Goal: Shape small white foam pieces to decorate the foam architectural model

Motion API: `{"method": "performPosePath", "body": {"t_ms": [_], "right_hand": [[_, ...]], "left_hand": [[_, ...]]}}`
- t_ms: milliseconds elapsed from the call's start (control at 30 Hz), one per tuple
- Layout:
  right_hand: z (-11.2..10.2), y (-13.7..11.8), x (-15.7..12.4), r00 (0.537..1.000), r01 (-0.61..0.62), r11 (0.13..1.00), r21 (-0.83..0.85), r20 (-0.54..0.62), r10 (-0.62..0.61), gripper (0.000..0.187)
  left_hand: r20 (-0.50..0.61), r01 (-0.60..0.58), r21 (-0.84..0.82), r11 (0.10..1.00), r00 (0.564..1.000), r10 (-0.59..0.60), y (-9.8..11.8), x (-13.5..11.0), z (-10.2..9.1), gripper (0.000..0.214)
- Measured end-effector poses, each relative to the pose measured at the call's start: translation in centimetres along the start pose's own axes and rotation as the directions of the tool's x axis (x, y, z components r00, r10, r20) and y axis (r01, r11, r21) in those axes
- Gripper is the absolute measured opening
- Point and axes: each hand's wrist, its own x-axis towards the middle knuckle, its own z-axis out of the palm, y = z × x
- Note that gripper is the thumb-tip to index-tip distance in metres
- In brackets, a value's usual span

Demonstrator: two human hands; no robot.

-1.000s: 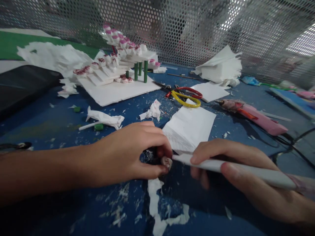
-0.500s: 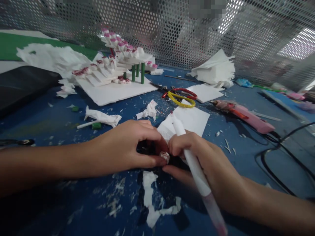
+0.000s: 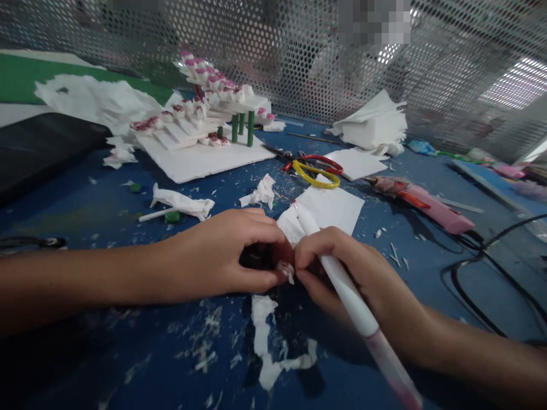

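Observation:
My left hand [image 3: 222, 259] lies low on the blue table [image 3: 85, 228], thumb and fingers pinched on a small white and pink paper bud [image 3: 285, 269]. My right hand [image 3: 346, 267] meets it from the right, fingertips closed at the same bud. A long white marker [image 3: 342, 285] with a pink cap runs through my right hand, its tip pointing away over a white tissue square [image 3: 329, 210].
A white foam model [image 3: 205, 125] with pink-tipped buds and green posts stands behind. Red and yellow scissors [image 3: 316, 168], a pink glue gun [image 3: 427, 205], tissue stacks [image 3: 376, 125], crumpled scraps [image 3: 179, 202], black cables [image 3: 491, 273] and a perforated metal screen [image 3: 299, 57] surround the hands.
My right hand swung in to the bud, turning the marker from lying across to pointing away. In the last half second both hands barely shifted.

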Motion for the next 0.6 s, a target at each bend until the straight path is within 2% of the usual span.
{"method": "performPosePath", "body": {"t_ms": [133,400,600], "right_hand": [[-0.04,-0.21,0.11,1.000,-0.009,1.000,0.013,-0.010,0.009,0.012],[0.13,0.07,0.42,0.998,0.060,0.997,-0.038,0.022,-0.059,0.010],[0.27,0.11,0.40,0.999,0.050,0.999,-0.021,0.019,-0.050,0.013]], "left_hand": [[0.010,-0.022,0.017,1.000,1.000,0.021,-0.11,0.10,0.04,0.006],[0.034,-0.012,0.041,0.999,0.999,0.011,-0.23,0.03,0.10,0.008],[0.055,-0.043,0.050,0.998,0.998,0.040,-0.09,-0.02,-0.01,0.009]]}}
